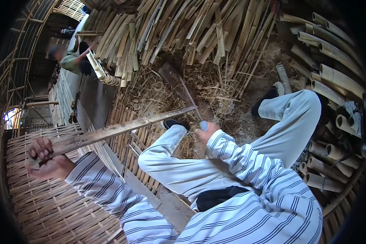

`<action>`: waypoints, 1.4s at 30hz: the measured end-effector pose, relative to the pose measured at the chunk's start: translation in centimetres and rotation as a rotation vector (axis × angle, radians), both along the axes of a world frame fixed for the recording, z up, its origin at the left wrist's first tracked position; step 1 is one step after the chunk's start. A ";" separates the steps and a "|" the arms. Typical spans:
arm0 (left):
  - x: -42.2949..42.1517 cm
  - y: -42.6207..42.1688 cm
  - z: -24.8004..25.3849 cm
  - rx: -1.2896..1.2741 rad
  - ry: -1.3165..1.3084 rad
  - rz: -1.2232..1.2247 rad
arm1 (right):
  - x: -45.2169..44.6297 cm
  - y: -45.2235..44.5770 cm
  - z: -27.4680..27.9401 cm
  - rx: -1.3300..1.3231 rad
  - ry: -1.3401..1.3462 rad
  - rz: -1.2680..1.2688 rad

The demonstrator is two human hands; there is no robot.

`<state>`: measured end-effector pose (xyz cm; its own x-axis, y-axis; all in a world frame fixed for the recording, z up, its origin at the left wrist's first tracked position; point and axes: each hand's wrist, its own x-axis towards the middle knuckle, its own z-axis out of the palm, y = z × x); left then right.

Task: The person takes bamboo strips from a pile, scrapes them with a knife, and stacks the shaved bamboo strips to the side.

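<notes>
A long flat bamboo strip [122,128] runs from the left side to the middle of the view. Around its left end my left hand [49,160] is wrapped, palm up with the fingers curled. My right hand [208,132] grips the pale handle of a knife [189,95], whose thin blade points up and away. The blade crosses the strip's far end. Behind the blade lies a dark wooden block [171,77], on ground strewn with shavings [219,97].
Split bamboo strips [183,28] are heaped beyond the shavings. Cut bamboo poles [337,77] are stacked at the right. A woven bamboo mat [49,195] lies at the lower left. Another person [71,61] sits at the upper left, near a bundle of strips [99,69].
</notes>
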<state>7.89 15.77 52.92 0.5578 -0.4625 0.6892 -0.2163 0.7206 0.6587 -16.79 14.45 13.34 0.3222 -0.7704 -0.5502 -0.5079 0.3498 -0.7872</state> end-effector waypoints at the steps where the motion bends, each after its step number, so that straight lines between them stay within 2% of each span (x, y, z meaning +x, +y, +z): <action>1: -1.1 -0.4 0.1 0.007 0.032 0.106 | -0.4 -0.8 0.3 0.030 0.002 -0.026; 4: 3.4 0.1 0.2 0.133 0.011 0.488 | -0.9 -2.2 0.7 0.015 -0.060 -0.178; 7: 6.4 1.7 1.0 0.151 0.132 0.692 | -0.8 -2.9 -1.0 -0.102 -0.143 -0.319; 8: 7.3 2.2 1.5 0.151 0.152 0.769 | -1.1 -3.3 -0.1 0.033 -0.252 -0.389; 9: 10.6 3.7 2.7 0.166 0.272 0.782 | -1.7 -3.7 1.6 0.167 -0.363 -0.455; 10: 12.1 4.9 3.5 0.156 0.286 0.767 | -2.2 -4.0 3.1 0.302 -0.476 -0.519; 12: 14.6 7.4 4.6 0.131 0.314 0.735 | -2.1 -4.4 2.6 0.301 -0.506 -0.596; 14: 18.6 10.7 4.2 0.150 0.143 0.785 | -0.9 -4.6 -1.7 0.226 -0.537 -0.657; 15: 19.3 11.9 4.1 0.151 0.103 0.794 | -1.3 -4.7 0.1 0.312 -0.713 -0.701; 17: 21.6 13.4 3.5 0.125 0.391 0.683 | -0.6 -5.2 0.3 0.257 -0.785 -0.806; 18: 21.7 13.9 2.3 0.116 0.488 0.622 | -0.3 -5.6 0.1 0.228 -0.818 -0.858; 20: 26.1 16.1 -2.9 0.188 0.337 0.514 | -0.2 -6.7 0.9 0.150 -0.927 -0.927; 22: 23.4 15.2 -7.9 0.215 0.415 0.457 | -0.4 -8.0 4.1 0.062 -1.016 -1.063; 23: 20.5 14.5 -10.7 0.316 0.312 0.523 | -0.8 -9.3 3.5 0.078 -1.094 -1.070; 25: 19.9 13.7 -15.0 0.437 0.423 0.477 | -2.6 -11.1 5.9 -0.046 -1.161 -1.133; 26: 21.3 13.6 -17.5 0.459 0.634 0.360 | -3.7 -11.9 7.3 -0.104 -1.191 -1.162; 28: 18.1 13.3 -24.2 0.526 0.003 0.572 | -5.8 -13.7 9.2 -0.214 -0.947 -1.211; 30: 15.9 12.3 -26.9 0.535 0.160 0.503 | -7.7 -16.3 7.6 -0.293 -0.845 -1.174; 32: 13.7 10.6 -28.9 0.550 0.472 0.382 | -10.0 -17.6 8.8 -0.127 -0.839 -1.140; 34: 10.9 8.4 -30.1 0.528 0.873 0.207 | -11.6 -19.3 9.8 -0.155 -1.083 -1.050; 35: 10.5 7.3 -32.1 0.523 0.945 0.165 | -12.3 -19.9 11.0 -0.170 -1.203 -1.001; 36: 10.0 6.7 -34.0 0.526 1.015 0.126 | -12.6 -19.8 11.9 -0.238 -1.205 -0.954; 37: 8.8 6.6 -35.0 0.707 0.935 0.097 | -12.9 -19.4 13.7 -0.307 -1.209 -0.909; 38: 8.0 5.6 -37.3 0.527 1.070 0.024 | -13.6 -20.2 13.2 -0.267 -1.218 -0.896; 40: 5.8 4.2 -41.4 0.644 0.964 0.073 | -14.9 -22.0 12.1 -0.186 -1.235 -0.871; 42: 3.1 2.4 -43.9 0.675 1.152 0.022 | -14.2 -19.8 16.0 -0.072 -1.547 -0.923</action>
<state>10.99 18.15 9.05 0.6750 -0.5073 -0.5358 0.6932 0.1874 0.6959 -31.04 -5.34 29.32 -0.0445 -0.9862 -0.1597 0.9425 0.0116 -0.3341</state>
